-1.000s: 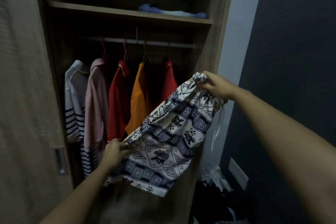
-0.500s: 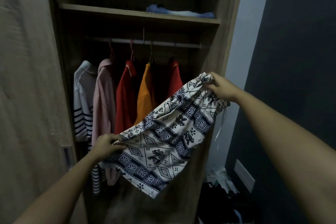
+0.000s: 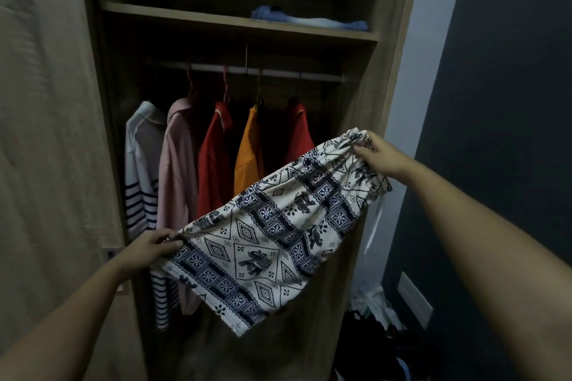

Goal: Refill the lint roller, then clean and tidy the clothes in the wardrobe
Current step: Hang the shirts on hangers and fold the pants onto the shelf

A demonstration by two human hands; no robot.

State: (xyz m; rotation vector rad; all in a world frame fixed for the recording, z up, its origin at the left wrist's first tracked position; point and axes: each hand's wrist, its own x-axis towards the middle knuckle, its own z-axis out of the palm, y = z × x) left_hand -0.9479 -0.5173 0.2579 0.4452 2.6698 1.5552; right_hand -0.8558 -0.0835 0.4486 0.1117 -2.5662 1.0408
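We hold the shorts [image 3: 278,226] spread before the wardrobe [image 3: 399,40], left hand [image 3: 151,246] pinching the hem, right hand [image 3: 379,155] gripping the waistband, and should keep them taut for folding.

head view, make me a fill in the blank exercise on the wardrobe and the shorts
1. The left hand and the ____ hand hold the patterned shorts.
2. The white top hanging furthest left has navy ____.
3. The garment between the two red shirts is ____.
4. The folded blue cloth lies on the ____ above the rail.
Missing words: right; stripes; orange; shelf
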